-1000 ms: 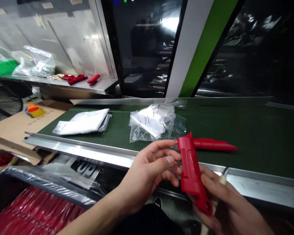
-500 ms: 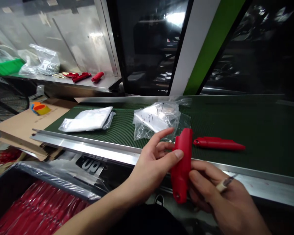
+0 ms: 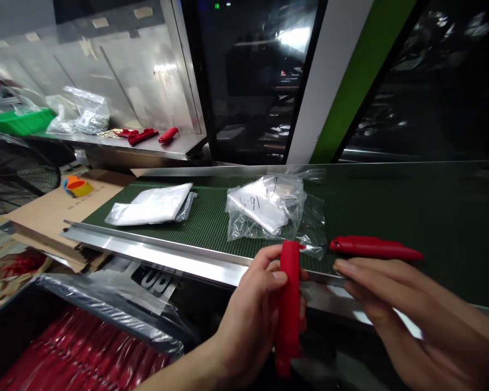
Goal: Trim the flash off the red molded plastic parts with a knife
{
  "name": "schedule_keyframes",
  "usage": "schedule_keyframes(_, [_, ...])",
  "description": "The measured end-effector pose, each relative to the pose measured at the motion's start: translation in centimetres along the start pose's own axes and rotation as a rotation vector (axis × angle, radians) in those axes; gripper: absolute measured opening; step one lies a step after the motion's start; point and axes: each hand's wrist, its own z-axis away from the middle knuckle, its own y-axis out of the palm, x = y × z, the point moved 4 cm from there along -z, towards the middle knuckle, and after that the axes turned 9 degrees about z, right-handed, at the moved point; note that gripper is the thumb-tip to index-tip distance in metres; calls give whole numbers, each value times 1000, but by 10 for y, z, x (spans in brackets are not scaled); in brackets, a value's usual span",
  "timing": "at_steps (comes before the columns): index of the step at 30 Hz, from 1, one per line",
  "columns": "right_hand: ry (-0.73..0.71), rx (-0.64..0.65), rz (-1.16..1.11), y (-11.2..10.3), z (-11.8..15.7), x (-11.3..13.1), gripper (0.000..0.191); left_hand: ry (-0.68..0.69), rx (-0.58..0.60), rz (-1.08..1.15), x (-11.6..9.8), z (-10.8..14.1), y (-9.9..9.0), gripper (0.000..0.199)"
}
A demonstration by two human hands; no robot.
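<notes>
A long red plastic part stands roughly upright in my left hand, fingers and thumb wrapped round it, in front of the green belt's metal edge. My right hand is to the right, apart from that part, its fingertips close together over the belt's near edge. Whether it holds anything is hidden. A second red part lies on the green belt, just beyond my right fingers. Left of it lies a clear plastic bag with handwritten marks.
White packets lie on the belt's left. A lined bin of red parts is at lower left. Cardboard bears a tape roll. A metal shelf holds red parts, bags and a green tray.
My right hand has let go of the red part and moved right. My left hand now holds it alone, turned to show its narrow side. The pen-like tool is no longer visible.
</notes>
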Motion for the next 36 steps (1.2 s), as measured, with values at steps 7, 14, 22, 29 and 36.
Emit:
schedule_keyframes(7, [-176, 23, 129, -7, -16, 8, 32, 38, 20, -108, -1, 7, 0, 26])
schedule_keyframes(14, [-237, 37, 158, -9, -13, 5, 35, 41, 46, -92, 4, 9, 1, 31])
schedule_keyframes(22, [-253, 46, 188, -12, -11, 1, 39, 37, 66, -62, 7, 8, 0, 33])
schedule_keyframes(29, [-252, 55, 184, -11, -11, 0, 39, 51, 47, -84, 9, 9, 0, 30])
schedule_keyframes(36, [-303, 82, 199, -12, -9, 1, 37, 16, 36, -100, 13, 8, -4, 35])
